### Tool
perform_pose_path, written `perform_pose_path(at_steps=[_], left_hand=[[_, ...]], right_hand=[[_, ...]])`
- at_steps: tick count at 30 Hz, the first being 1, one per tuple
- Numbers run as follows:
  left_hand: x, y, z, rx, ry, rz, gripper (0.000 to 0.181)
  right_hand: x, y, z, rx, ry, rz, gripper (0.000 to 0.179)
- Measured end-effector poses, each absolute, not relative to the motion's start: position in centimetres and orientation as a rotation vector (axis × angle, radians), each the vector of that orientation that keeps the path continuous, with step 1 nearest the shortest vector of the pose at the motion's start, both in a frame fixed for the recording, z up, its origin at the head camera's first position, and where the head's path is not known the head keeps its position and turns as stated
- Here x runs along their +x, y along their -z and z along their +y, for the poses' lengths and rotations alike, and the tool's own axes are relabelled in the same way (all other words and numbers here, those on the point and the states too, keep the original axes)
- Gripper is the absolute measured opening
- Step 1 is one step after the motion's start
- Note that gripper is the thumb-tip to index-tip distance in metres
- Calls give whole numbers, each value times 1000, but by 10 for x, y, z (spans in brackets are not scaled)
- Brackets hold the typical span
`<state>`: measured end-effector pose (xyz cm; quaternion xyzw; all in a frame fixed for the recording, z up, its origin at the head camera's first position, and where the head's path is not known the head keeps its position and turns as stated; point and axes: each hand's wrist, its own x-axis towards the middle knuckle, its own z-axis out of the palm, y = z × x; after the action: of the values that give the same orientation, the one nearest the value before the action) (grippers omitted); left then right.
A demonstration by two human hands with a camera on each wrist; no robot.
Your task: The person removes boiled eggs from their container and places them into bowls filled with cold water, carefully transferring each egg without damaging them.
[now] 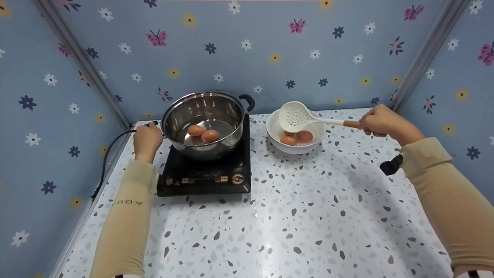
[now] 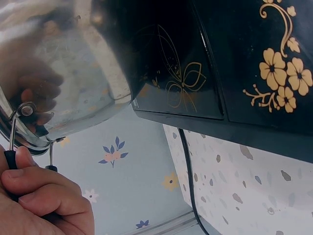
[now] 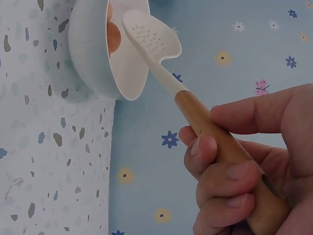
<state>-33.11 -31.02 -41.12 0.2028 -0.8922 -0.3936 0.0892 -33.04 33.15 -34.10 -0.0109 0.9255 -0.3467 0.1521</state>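
My left hand [image 1: 148, 139] grips the black side handle of a steel pot [image 1: 208, 151]; the left wrist view shows the fingers [image 2: 56, 196] curled round that handle. Two brown eggs [image 1: 210, 136] lie in water inside the pot. With my right hand [image 1: 386, 121] I hold the wooden handle of a white slotted ladle [image 1: 295, 116], fingers wrapped round it in the right wrist view. The ladle's perforated bowl is over a white bowl [image 1: 294, 150], tilted, and no egg shows in it. Brown eggs [image 1: 305, 136] lie in the white bowl, two of them visible.
Under the pot is a black induction cooker [image 1: 204, 185], its cord [image 1: 103, 166] running along the left side. The speckled tabletop [image 1: 270, 231] reaches toward me. Flower-patterned panels [image 1: 231, 50] stand behind and on both sides.
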Motion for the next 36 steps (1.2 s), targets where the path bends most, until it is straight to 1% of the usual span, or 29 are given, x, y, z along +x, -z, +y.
perform_pose_path(at_steps=[7, 14, 31, 36], left_hand=[[-330, 409, -309, 605, 1156, -2666, 65], [-329, 408, -309, 592, 1160, -2654, 65], [-328, 410, -310, 608, 1154, -2659, 66], [-328, 410, -310, 583, 1141, -2654, 64]], right_hand=[[-332, 346, 327, 17, 1026, 2589, 27], [-333, 345, 326, 31, 1029, 2548, 27], [-333, 298, 293, -20, 1106, 2579, 27], [-332, 286, 280, -38, 1113, 2586, 32]])
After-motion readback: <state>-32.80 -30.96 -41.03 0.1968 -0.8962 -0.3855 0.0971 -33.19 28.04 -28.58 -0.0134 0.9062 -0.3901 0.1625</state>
